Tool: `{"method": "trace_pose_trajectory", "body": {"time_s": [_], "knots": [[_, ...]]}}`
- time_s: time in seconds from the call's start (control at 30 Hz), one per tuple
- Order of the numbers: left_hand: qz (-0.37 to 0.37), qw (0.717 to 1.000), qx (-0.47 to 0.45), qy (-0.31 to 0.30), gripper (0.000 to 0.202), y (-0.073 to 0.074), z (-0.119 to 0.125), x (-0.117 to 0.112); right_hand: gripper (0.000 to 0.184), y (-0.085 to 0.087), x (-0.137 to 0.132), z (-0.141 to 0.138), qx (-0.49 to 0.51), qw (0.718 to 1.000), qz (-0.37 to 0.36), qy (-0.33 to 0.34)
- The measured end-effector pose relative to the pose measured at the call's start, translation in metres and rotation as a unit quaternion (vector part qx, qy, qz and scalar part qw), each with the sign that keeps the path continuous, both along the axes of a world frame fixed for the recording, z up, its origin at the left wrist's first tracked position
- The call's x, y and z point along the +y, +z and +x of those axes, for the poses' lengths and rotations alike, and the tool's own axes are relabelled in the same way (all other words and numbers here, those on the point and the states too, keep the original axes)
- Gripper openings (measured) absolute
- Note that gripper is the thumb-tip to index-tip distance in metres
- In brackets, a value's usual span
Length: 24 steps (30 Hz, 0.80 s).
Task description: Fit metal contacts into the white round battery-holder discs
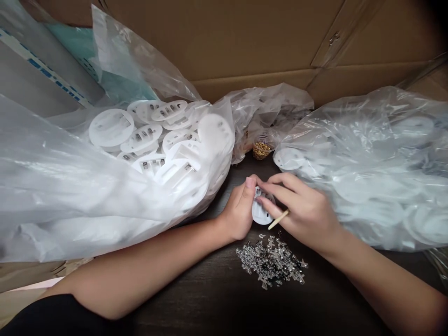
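The left hand (241, 210) has its grip closed on a white disc (262, 217), pinching it at the left edge, with the thumb upright beside the rim. The disc sits between the two hands, tilted, its lower part hanging free below the fingers and its upper part partly hidden by them. Small dark and metallic details show on its face.

The right hand (306, 210) comes in from the other side, fingers bent, with thumb and fingertips at the upper part of the disc. Whether this grip pinches some small part there, I cannot tell. A pale stick (278, 220) slants by the right thumb, just beside the disc's lower right edge; how it is held is unclear.

Just below the hands, a heap of small metal pieces (271, 261) is spread on the dark bench (192, 298). To the left, an open plastic bag (115, 196) bulges with similar discs (112, 127); another plastic bag (367, 140) lies to the right. Beyond the hands, gold-coloured pieces (262, 150) sit between the bags.
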<state>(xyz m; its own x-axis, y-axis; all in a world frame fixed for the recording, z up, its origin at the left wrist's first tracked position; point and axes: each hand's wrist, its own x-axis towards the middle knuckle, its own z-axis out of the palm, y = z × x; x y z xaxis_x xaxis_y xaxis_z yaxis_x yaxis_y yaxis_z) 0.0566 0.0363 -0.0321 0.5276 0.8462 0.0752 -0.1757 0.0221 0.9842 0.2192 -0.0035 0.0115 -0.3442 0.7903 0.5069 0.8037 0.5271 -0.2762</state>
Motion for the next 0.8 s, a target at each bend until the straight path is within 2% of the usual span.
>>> {"method": "trace_pose_trajectory", "body": {"time_s": [0.1, 0.3, 0.63, 0.73, 0.8], "knots": [[0.014, 1.0, 0.011, -0.012, 0.06, 0.001, -0.001, -0.001, 0.023, -0.009, -0.005, -0.003, -0.018, 0.999, 0.047, -0.006], [0.016, 0.999, 0.033, -0.01, 0.057, 0.001, 0.0, -0.001, 0.021, -0.012, -0.002, -0.002, -0.028, 0.994, 0.101, -0.012], [-0.048, 0.997, 0.014, -0.059, 0.065, 0.004, 0.004, -0.001, 0.022, -0.021, 0.003, -0.001, -0.044, 0.984, 0.172, -0.015], [-0.005, 0.999, 0.042, -0.024, 0.062, 0.003, 0.002, -0.001, 0.023, -0.021, 0.002, -0.003, -0.049, 0.983, 0.175, -0.015], [0.036, 0.998, 0.06, 0.001, 0.061, 0.003, 0.001, 0.0, 0.021, -0.02, 0.003, -0.004, -0.024, 0.991, 0.134, -0.011]]}}
